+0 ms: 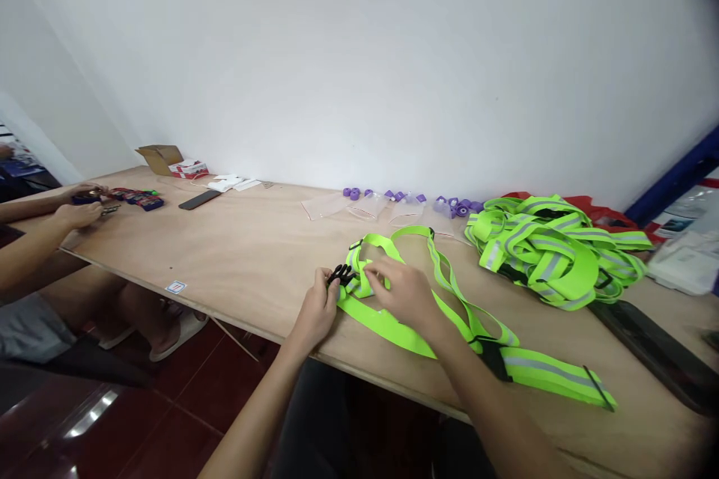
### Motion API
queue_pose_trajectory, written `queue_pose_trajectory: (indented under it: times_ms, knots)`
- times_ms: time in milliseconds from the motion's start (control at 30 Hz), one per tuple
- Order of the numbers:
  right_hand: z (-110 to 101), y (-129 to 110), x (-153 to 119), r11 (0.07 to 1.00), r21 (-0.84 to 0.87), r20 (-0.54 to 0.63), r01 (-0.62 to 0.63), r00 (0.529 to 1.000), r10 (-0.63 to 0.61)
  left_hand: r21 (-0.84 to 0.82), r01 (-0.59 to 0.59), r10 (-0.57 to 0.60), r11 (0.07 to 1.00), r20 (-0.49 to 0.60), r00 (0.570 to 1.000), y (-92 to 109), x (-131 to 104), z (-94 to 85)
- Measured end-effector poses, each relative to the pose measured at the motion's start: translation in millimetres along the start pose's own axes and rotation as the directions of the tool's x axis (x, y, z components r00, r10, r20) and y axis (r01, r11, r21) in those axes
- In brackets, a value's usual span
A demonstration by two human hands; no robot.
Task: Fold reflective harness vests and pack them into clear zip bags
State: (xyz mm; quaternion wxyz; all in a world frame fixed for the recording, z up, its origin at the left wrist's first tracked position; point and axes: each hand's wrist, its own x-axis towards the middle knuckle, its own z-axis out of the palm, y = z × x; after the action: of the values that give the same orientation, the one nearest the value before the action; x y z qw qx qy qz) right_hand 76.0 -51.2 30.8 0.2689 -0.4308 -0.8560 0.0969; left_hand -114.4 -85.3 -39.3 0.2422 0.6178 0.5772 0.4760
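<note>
My left hand (318, 308) is closed on a black plastic buckle (341, 275) near the table's front edge. The buckle sits at the end of a neon green strap (387, 325) with grey reflective stripes. Just right of the buckle, my right hand (405, 292) hovers over the strap with thumb and forefinger bent towards each other. Whether its fingertips touch the strap cannot be made out. The strap loops behind both hands and runs right to a black joining piece (494, 359) and a flat striped end (559, 376).
A heap of green straps (553, 251) lies at the right, beside a long black tray (654, 352). Purple rolls (461, 207) and clear bags (371, 205) line the wall. Another person's hands (84, 209) work at the far left, near an open carton (160, 159).
</note>
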Motion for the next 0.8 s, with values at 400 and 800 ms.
queue_pose_trajectory:
  times_ms: [400, 800]
  knots:
    - [51, 22, 118, 0.930, -0.105, 0.304, -0.352, 0.879, 0.367, -0.018, -0.065, 0.067, 0.998, 0.276, 0.959, 5, -4, -8.9]
    - [32, 70, 131, 0.708, 0.475, 0.186, -0.522, 0.846, 0.499, -0.022, -0.021, 0.026, 1.000, 0.242, 0.970, 3, -4, -9.5]
